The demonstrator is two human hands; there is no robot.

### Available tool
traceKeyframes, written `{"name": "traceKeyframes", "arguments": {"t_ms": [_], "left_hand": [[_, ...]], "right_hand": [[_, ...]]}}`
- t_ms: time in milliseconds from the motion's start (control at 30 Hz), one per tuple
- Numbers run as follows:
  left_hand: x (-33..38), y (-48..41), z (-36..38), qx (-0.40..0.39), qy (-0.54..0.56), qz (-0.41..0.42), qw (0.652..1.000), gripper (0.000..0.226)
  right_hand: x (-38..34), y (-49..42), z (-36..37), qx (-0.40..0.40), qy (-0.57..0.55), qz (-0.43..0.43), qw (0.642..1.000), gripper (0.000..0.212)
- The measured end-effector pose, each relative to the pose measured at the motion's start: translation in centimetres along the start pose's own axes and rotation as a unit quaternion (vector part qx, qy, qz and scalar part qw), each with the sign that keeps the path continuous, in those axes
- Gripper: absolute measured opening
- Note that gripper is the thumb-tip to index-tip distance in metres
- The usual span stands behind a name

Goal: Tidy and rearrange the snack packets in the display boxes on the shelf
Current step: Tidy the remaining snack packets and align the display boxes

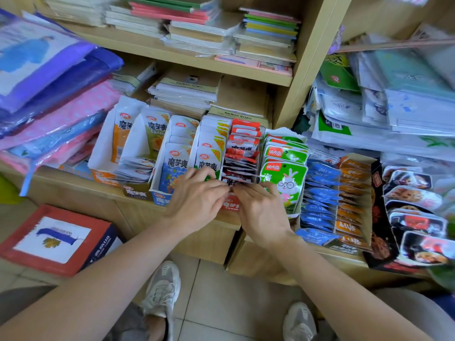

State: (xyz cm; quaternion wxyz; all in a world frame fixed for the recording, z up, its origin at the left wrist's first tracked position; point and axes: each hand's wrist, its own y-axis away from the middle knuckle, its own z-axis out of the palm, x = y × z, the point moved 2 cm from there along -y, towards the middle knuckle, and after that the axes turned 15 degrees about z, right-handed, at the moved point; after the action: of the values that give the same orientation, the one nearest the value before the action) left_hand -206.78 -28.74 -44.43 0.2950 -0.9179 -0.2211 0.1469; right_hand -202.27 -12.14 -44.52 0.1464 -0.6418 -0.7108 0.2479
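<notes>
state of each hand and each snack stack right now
red packets, upright, uneven
left hand, fingers curled on the front red packets
right hand, fingertips on the same packets, meeting the left's
green rabbit packets, upright, neat
olive box packets, slumped flat
blue packets, leaning in a row

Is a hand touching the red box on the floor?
No, the left hand and right hand are both up at the red packets.
</notes>
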Motion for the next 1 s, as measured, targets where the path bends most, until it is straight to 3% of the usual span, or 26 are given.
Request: {"name": "traceKeyframes", "arguments": {"t_ms": [167, 300, 367, 467, 533, 733, 867, 1000], "left_hand": [[-0.2, -0.3, 0.1, -0.037, -0.012, 0.021, 0.999, 0.03], [-0.2, 0.2, -0.3, 0.059, 0.019, 0.026, 0.998, 0.016], [-0.2, 0.0, -0.9, 0.112, 0.032, 0.004, 0.993, 0.017], [-0.7, -0.6, -0.8, 0.072, 0.046, -0.018, 0.996, 0.039], [-1.0, -0.8, 0.0, 0.036, 0.054, -0.007, 0.998, 0.041], [-0.7, -0.5, 1.0, 0.01, 0.033, -0.003, 0.999, 0.037], [-0.7, -0.7, -0.3, 0.063, 0.08, -0.057, 0.993, 0.032], [-1.8, 0.8, -1.4, 0.113, 0.042, -0.079, 0.99, 0.013]], "right_hand": [[1.0, 0.9, -0.1, -0.067, -0.003, -0.021, 0.998, 0.043], [1.1, 1.2, -1.9, 0.046, -0.097, -0.034, 0.994, 0.026], [1.2, 0.7, -2.4, 0.071, -0.1, -0.011, 0.992, 0.033], [1.5, -0.1, -1.7, -0.013, -0.041, 0.016, 0.999, 0.061], [1.6, -0.2, -0.8, -0.053, 0.0, 0.025, 0.998, 0.069], [1.7, 0.1, 0.3, -0.097, 0.037, 0.032, 0.994, 0.069], [1.5, -1.4, -1.7, -0.027, -0.009, 0.036, 0.999, 0.064], [2.1, -4.0, -1.6, -0.056, 0.04, 0.051, 0.996, 0.061]]}}
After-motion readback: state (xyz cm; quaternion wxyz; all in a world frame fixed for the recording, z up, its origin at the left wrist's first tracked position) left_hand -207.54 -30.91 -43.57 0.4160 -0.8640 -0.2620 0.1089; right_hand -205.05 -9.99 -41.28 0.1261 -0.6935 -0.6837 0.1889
